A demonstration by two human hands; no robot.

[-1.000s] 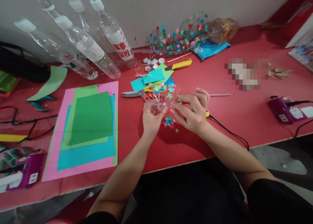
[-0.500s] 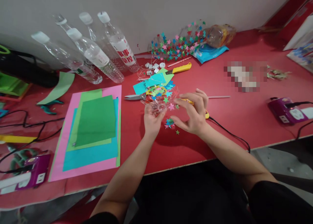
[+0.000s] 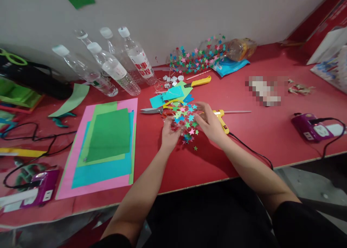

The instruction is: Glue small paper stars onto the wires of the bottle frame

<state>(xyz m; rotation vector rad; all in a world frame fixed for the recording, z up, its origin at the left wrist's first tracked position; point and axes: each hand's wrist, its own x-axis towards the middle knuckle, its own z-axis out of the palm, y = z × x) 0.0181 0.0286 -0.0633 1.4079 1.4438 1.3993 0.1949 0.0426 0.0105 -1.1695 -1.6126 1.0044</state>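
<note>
A clear plastic piece, apparently cut from a bottle, carries several coloured paper stars (image 3: 187, 115). My left hand (image 3: 170, 136) grips its left side, with the fingertips partly hidden by the plastic. At its right edge, my right hand (image 3: 213, 127) has its thumb and fingers curled against the piece. Loose paper stars (image 3: 195, 148) lie on the red table just below. Close behind my right hand rests a yellow hot glue gun (image 3: 224, 123). Scissors (image 3: 152, 111) with yellow handles lie behind the left hand, partly covered by the stars.
Several plastic bottles (image 3: 116, 73) stand at the back left. Stacked coloured paper (image 3: 108, 136) covers the left side. A yellow utility knife (image 3: 200, 82) and a star-covered clear bottle (image 3: 196, 58) lie behind. Purple power sockets (image 3: 311, 127) and cords sit at both sides.
The star-covered plastic piece has turned, so its starred side shows and the bottle neck no longer does. My right hand has closed in on its right edge. The view has shifted up slightly.
</note>
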